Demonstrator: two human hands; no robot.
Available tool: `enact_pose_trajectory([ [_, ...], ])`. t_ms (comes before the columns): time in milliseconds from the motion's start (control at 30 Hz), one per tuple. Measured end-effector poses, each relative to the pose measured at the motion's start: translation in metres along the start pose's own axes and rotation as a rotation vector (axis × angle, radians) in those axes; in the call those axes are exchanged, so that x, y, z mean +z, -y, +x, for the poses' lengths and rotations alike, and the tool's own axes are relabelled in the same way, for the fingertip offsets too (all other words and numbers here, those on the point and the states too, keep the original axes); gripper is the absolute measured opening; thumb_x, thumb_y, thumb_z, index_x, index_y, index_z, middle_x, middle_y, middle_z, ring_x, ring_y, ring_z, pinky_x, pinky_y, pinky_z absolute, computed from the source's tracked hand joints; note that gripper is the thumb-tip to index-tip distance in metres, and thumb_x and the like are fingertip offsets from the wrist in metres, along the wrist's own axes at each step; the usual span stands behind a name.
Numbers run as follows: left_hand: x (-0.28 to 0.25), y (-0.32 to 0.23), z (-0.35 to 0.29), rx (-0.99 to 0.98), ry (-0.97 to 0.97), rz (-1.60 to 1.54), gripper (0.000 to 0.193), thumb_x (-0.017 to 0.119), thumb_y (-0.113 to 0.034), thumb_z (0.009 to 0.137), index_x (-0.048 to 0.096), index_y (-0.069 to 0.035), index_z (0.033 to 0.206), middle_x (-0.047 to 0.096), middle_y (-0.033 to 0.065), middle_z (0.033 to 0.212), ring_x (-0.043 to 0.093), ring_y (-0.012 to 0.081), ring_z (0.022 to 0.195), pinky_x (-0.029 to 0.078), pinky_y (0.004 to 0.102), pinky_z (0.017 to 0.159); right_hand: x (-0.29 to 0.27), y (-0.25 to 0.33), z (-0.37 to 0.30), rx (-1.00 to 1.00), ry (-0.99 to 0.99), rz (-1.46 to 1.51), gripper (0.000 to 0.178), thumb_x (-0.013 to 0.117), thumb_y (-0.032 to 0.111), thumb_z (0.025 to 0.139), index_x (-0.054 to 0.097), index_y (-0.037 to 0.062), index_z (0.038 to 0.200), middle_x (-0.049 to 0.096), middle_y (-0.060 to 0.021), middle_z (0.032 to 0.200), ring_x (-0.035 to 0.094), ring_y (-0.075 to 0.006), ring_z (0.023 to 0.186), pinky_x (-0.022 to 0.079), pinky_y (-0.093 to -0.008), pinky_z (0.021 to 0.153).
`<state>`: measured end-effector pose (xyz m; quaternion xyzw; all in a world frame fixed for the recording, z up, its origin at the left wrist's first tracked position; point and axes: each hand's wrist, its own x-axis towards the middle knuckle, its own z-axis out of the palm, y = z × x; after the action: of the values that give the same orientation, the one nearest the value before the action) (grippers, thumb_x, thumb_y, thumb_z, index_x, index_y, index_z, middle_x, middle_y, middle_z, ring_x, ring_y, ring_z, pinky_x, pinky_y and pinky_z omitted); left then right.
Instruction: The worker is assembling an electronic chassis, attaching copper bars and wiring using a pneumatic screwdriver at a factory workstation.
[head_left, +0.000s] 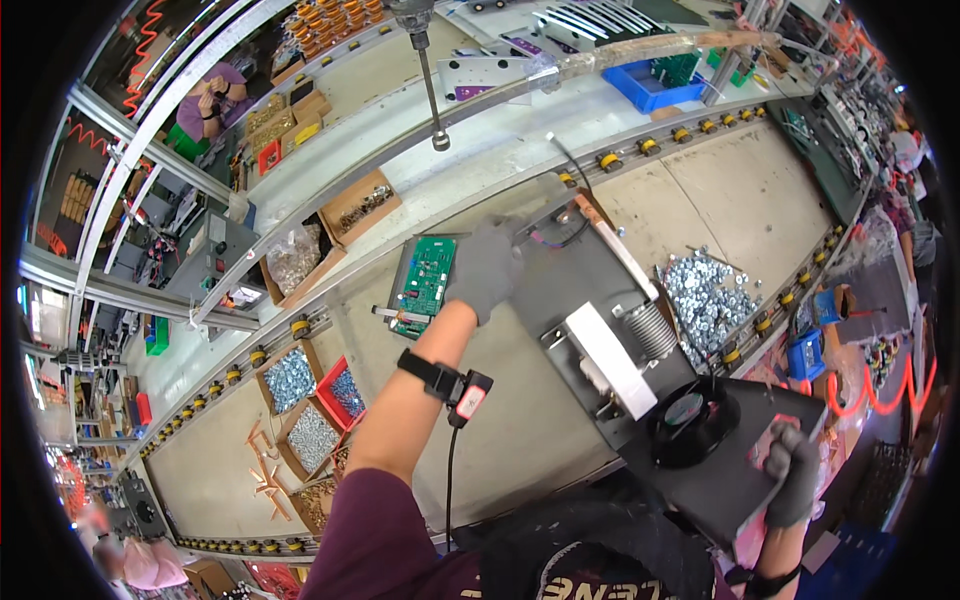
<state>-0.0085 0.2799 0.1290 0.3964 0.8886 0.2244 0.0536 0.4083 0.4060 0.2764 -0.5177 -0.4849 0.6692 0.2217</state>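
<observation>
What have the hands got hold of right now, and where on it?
Both hands grip the dark metal chassis with the fan: the left hand on its far end by the green circuit board, the right hand on its near corner.

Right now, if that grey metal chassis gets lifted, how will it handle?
The grey metal chassis is probably stiff and heavy: sheet metal carrying a fan and coil. Both gloved hands, left hand and right hand, hold opposite ends, suggesting awkward bulk.

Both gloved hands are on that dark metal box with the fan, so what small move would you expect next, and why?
Probably setting the metal box down flat and square on the workbench. The left hand grips its far corner and the right hand its near corner, and it sits askew, its near end past the bench edge. The green circuit board lies just beside it, so it needs care.
</observation>
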Motion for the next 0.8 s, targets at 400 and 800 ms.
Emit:
enact_pose_trajectory([
  [400, -0.045, -0.056, -0.197, 0.435, 0.634, -0.517, 0.075, 0.072, -0.033, 0.068, 0.040, -0.019, 0.134, 0.044, 0.0142, 0.129, 0.042, 0.0347, 0.121, 0.038, 0.0450, 0.098, 0.078, -0.013, -0.056, 0.072, 0.325, 0.158, 0.054, 0.062, 0.029, 0.082, 0.045, -0.0053, 0.120, 0.058, -0.0140, 0.100, 0.057, -0.0232, 0.096, 0.045, -0.0343, 0.087],
  [800, -0.037, -0.076, -0.288, -0.005, 0.197, -0.659, 0.031, 0.065, -0.008, 0.071, 0.065, -0.008, 0.101, 0.065, 0.0108, 0.095, 0.063, 0.0279, 0.087, 0.051, 0.0322, 0.075, 0.013, -0.104, 0.130, -0.035, 0.629, -0.419, 0.038, 0.054, 0.014, 0.088, 0.048, -0.0024, 0.123, 0.061, -0.0092, 0.099, 0.057, -0.0142, 0.086, 0.047, -0.0272, 0.077],
])
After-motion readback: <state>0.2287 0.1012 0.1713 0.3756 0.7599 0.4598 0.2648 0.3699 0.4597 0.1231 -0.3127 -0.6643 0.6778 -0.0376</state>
